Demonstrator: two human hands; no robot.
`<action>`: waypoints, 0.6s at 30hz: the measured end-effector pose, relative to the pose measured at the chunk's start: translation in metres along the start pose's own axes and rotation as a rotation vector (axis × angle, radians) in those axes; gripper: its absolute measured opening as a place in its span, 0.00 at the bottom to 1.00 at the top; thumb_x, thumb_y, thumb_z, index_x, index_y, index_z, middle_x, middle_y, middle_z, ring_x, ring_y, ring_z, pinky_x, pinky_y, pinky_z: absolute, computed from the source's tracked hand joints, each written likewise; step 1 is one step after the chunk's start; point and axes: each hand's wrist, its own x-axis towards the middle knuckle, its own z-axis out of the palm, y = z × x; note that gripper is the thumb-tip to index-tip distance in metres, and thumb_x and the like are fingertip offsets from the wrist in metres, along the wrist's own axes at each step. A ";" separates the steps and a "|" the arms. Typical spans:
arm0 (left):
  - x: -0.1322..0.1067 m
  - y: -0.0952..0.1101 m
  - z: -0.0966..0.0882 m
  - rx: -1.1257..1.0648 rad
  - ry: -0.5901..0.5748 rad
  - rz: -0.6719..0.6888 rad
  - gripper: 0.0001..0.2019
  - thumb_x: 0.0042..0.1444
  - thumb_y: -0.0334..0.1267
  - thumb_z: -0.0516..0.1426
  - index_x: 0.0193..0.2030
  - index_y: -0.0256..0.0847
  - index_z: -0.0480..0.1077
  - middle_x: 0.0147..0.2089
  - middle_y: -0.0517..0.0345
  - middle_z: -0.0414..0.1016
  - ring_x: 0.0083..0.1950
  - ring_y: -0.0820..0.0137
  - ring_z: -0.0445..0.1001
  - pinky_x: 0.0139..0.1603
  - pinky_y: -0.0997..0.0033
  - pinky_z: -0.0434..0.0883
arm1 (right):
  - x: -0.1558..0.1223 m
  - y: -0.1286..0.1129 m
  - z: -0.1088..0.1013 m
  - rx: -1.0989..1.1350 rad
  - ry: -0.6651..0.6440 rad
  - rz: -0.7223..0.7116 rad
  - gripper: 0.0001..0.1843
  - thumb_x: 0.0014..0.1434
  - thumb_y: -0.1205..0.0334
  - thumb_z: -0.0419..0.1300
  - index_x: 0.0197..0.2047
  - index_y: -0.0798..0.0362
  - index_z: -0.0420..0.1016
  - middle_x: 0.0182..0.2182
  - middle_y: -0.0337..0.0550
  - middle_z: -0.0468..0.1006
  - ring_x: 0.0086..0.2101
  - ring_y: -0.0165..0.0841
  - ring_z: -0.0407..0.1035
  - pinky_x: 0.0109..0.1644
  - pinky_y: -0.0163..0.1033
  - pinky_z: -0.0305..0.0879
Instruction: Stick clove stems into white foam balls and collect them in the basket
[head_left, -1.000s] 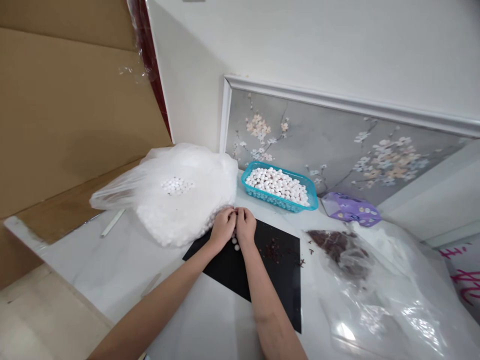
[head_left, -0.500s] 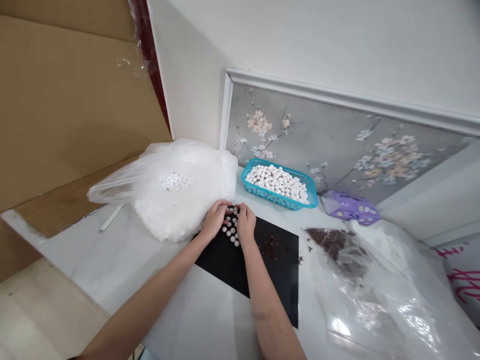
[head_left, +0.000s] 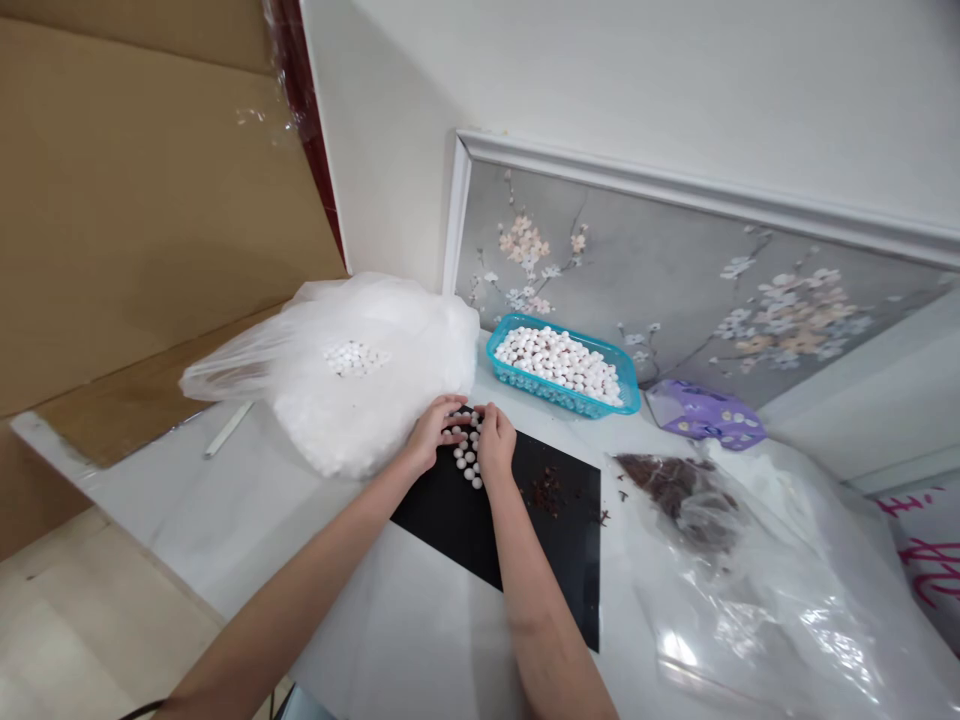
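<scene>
My left hand [head_left: 433, 432] rests at the near edge of a bulging clear plastic bag of white balls [head_left: 375, 400], its fingers reaching right over a black board [head_left: 480, 525]. My right hand [head_left: 495, 445] lies on the board. Between the hands runs a small cluster of white balls [head_left: 468, 455], and the fingers of both hands touch or nearly touch it. Neither hand visibly holds anything. Dark brown bits [head_left: 546, 492] are scattered on the board to the right of my right hand.
Behind the board stands a turquoise basket [head_left: 562, 398] full of white balls. A clear bag with dark brown pieces [head_left: 686, 500] lies to the right, near a purple packet [head_left: 705, 415]. A white strip [head_left: 229, 430] lies on the white counter [head_left: 225, 510], with cardboard [head_left: 150, 200] to the left.
My hands have moved apart from their pinched position above the board. A longer cluster of white balls now shows between them. The camera view has shifted slightly.
</scene>
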 end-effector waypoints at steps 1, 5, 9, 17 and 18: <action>0.000 -0.001 0.000 -0.018 0.007 0.014 0.10 0.46 0.38 0.53 0.35 0.38 0.68 0.39 0.52 0.73 0.38 0.68 0.75 0.28 0.76 0.71 | -0.001 -0.001 0.000 0.001 0.010 -0.008 0.24 0.60 0.51 0.42 0.30 0.57 0.74 0.29 0.48 0.78 0.34 0.37 0.71 0.41 0.39 0.64; -0.002 -0.009 0.003 -0.058 0.068 0.112 0.08 0.46 0.38 0.52 0.32 0.37 0.67 0.37 0.55 0.72 0.32 0.73 0.73 0.29 0.76 0.70 | -0.011 -0.018 -0.003 -0.008 0.143 -0.070 0.22 0.61 0.52 0.42 0.35 0.57 0.72 0.36 0.51 0.76 0.41 0.38 0.69 0.47 0.42 0.61; -0.010 -0.016 0.012 -0.029 0.089 0.218 0.07 0.48 0.38 0.52 0.30 0.37 0.66 0.31 0.59 0.70 0.25 0.78 0.67 0.22 0.80 0.65 | -0.024 -0.047 -0.029 -0.032 0.298 -0.146 0.20 0.64 0.55 0.40 0.40 0.54 0.69 0.40 0.50 0.73 0.44 0.36 0.66 0.51 0.42 0.59; -0.026 -0.019 0.021 0.096 0.016 0.331 0.07 0.53 0.39 0.52 0.30 0.38 0.67 0.23 0.63 0.66 0.19 0.79 0.59 0.18 0.79 0.58 | -0.070 -0.026 -0.140 -0.504 0.207 -0.303 0.07 0.60 0.63 0.51 0.39 0.52 0.68 0.35 0.47 0.72 0.39 0.38 0.65 0.45 0.45 0.61; -0.027 -0.019 0.021 0.113 0.022 0.342 0.07 0.54 0.39 0.52 0.31 0.39 0.67 0.23 0.63 0.65 0.19 0.79 0.59 0.18 0.79 0.57 | -0.074 -0.020 -0.146 -0.544 0.186 -0.290 0.06 0.59 0.64 0.51 0.39 0.52 0.68 0.34 0.46 0.72 0.38 0.38 0.64 0.43 0.45 0.61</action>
